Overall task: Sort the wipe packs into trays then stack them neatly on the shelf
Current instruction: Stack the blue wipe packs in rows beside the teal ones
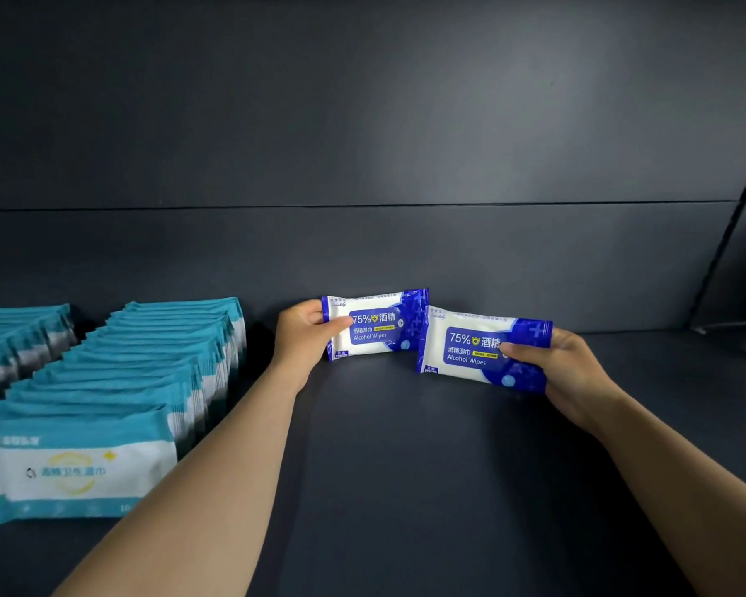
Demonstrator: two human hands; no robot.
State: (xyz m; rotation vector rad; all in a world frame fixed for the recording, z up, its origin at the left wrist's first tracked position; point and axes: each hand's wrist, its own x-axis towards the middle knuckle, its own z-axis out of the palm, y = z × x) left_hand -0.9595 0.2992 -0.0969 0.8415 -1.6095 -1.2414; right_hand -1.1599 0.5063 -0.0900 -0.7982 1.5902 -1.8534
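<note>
**Two blue wipe packs held at the back of a dark shelf**

- Left hand (304, 333): fingers and thumb curled round the left end of a blue-and-white pack (373, 325), held upright near the shelf's back wall (362, 122).
- Right hand (565, 372): fingers grip the right end of a second blue pack (470, 351), just right of the first, slightly nearer, tilted.
- Shelf (405, 467): dark, matte.
- Left side: a long row of teal packs (117, 381) standing on edge, near to far; another teal row (14, 338) at the far left.

Both blue packs (375, 325) read "75% Alcohol Wipes".
</note>
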